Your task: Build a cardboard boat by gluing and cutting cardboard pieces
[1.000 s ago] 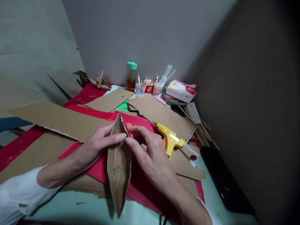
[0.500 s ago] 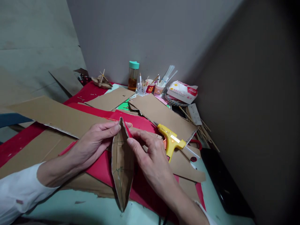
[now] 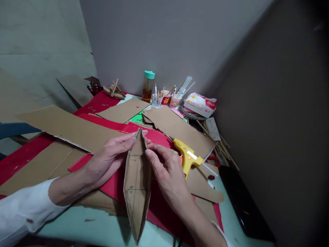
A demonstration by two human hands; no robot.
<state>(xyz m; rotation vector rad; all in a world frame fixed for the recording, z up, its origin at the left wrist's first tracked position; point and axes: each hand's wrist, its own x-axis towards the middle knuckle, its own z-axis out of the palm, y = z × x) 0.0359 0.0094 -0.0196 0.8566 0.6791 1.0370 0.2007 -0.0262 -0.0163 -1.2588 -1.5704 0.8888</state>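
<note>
Between my hands is a small cardboard boat hull [image 3: 138, 181], long and pointed at both ends, its hollow inside facing me. Pencil-like marks and crease lines show on its inner floor. My left hand [image 3: 110, 156] pinches the far left wall near the tip, thumb on the rim. On the right wall, my right hand [image 3: 167, 171] grips with thumb and fingers; part of its fingers is hidden behind the hull. Just right of that hand a yellow hot glue gun [image 3: 187, 153] lies with a clear glue stick in its back.
Cardboard sheets [image 3: 177, 125] and red card [image 3: 159, 137] cover much of the pale table [image 3: 102, 223]. At the back stand a bottle [image 3: 148, 85], cups of sticks [image 3: 174, 102] and a tissue pack [image 3: 200, 103]. A small cardboard boat [image 3: 114, 91] sits back left; wooden sticks [image 3: 226, 151] lie right.
The hull has tipped so more of its inner floor faces me, and its near end sits lower in view. Both hands keep their hold on it. The view has shifted slightly.
</note>
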